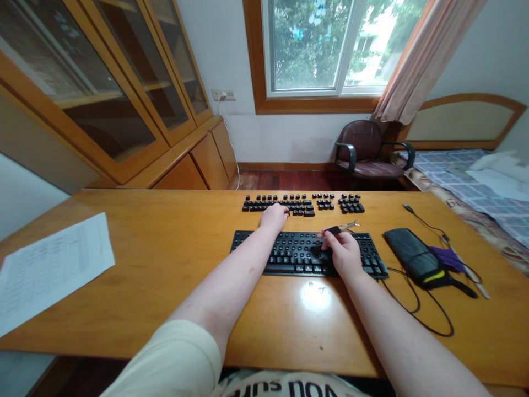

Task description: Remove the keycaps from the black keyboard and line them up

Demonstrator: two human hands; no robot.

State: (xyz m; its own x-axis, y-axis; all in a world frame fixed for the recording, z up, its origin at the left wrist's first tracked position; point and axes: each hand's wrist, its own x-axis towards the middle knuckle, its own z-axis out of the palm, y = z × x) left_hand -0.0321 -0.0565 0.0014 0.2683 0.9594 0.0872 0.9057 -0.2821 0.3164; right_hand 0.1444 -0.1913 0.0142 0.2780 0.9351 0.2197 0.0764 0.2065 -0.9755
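Note:
A black keyboard (297, 268) lies on the wooden desk, with its upper rows stripped of keycaps and its lower rows still capped. Behind it, loose black keycaps (303, 208) are laid out in rows and blocks. My left hand (273, 217) reaches over the keyboard to these rows, its fingertips pinched at a dark keycap partly hidden by the fingers. Above the right half of the keyboard, my right hand (344, 252) is closed around the black handle of a keycap puller (333, 230), whose thin metal wires point away to the right.
Right of the keyboard are a dark grey pouch (407, 253), a purple cloth (448, 258) and cables (433, 325). Printed papers (58, 264) lie at the desk's left. Beyond the desk stand an office chair (366, 149), a bed (475, 176) and a glass-door cabinet (165, 105).

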